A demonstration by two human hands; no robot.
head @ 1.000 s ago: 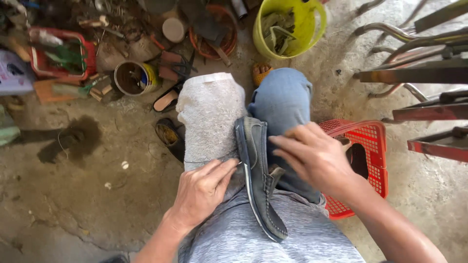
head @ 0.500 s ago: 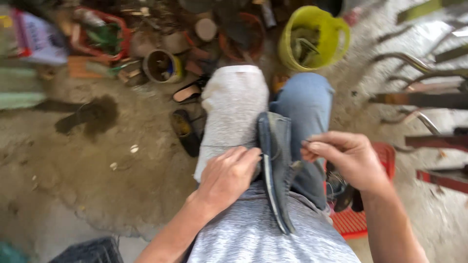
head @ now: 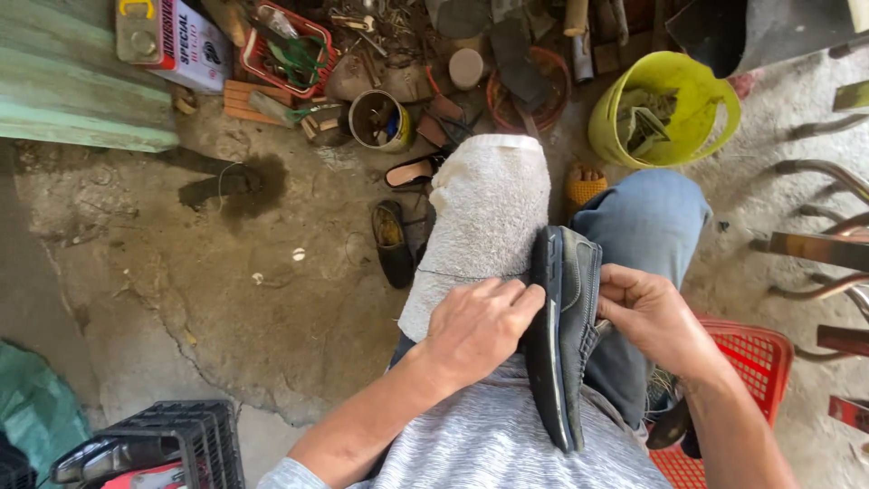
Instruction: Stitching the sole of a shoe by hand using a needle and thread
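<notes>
A dark grey-blue loafer shoe (head: pixel 563 326) lies on its side between my knees, sole edge turned left. My left hand (head: pixel 480 328) presses against the sole side, fingers curled over the black rim. My right hand (head: pixel 654 319) grips the upper from the right, thumb and fingers pinched at the shoe's opening. A grey towel (head: pixel 484 222) covers my left knee beneath the shoe; my right leg wears blue jeans (head: pixel 644 226).
A red plastic basket (head: pixel 756 367) sits by my right leg. A yellow bucket (head: pixel 665 104), a tin can (head: pixel 380 119), loose sandals (head: pixel 395 240) and scattered tools lie ahead on the concrete floor. A black crate (head: pixel 181 444) stands lower left; metal chair legs (head: pixel 819 249) at right.
The view has shifted, with the floor clutter sliding right and down. My right hand has moved from over the shoe's top to pinching its upper at the side; my left hand stays on the sole.
</notes>
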